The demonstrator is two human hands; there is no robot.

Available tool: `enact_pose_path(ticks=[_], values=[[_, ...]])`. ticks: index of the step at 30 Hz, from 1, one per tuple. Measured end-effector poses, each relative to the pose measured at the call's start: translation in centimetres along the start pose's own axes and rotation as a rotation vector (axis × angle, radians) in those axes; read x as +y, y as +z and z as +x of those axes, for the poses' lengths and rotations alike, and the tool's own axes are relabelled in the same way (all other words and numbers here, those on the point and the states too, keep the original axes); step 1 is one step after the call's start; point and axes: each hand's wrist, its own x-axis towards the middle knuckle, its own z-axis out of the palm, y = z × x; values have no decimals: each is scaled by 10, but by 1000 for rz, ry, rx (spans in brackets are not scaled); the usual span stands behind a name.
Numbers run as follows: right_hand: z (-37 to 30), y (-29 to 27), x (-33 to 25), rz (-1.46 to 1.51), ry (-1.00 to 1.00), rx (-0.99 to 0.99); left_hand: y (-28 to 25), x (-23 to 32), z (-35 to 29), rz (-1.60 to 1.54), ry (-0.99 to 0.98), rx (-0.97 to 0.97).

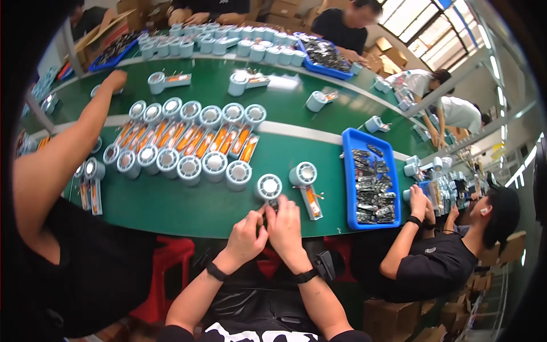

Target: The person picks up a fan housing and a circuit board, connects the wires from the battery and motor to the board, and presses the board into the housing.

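Observation:
At the table's front edge, both my hands are closed around the handle of a light-blue round-headed unit [269, 187], its pale disc facing up. My left hand [247, 236] pinches near the handle's lower end, and my right hand [284, 223] grips it from the right. A small dark part [273, 203] shows at the handle between the head and my fingers. The rest of the handle is hidden by my hands. Just to the right lies a similar unit [303, 174], its handle open with an orange piece and wires showing.
Two rows of similar units [188, 167] lie left of centre. A blue tray [348, 188] of dark metallic parts stands at right. Beyond runs a green belt [285, 108] with spaced units. A co-worker's arm [68, 148] reaches over at left; another person [439, 256] works at right.

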Motion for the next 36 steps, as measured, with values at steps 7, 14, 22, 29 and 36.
enact_pose_path(ticks=[7,14,22,29,36], values=[[22,-46,-18,14,230,-353,-7,-4,7,-147,-112,43],[134,-149,27,-112,-218,-261,-25,-9,25,-68,-157,69],[333,-17,129,-275,11,-243,-31,-5,8,90,-146,147],[365,63,168,-467,302,-94,-26,-4,18,112,-122,99],[379,9,146,-738,37,-253,-36,-1,14,158,-151,75]])
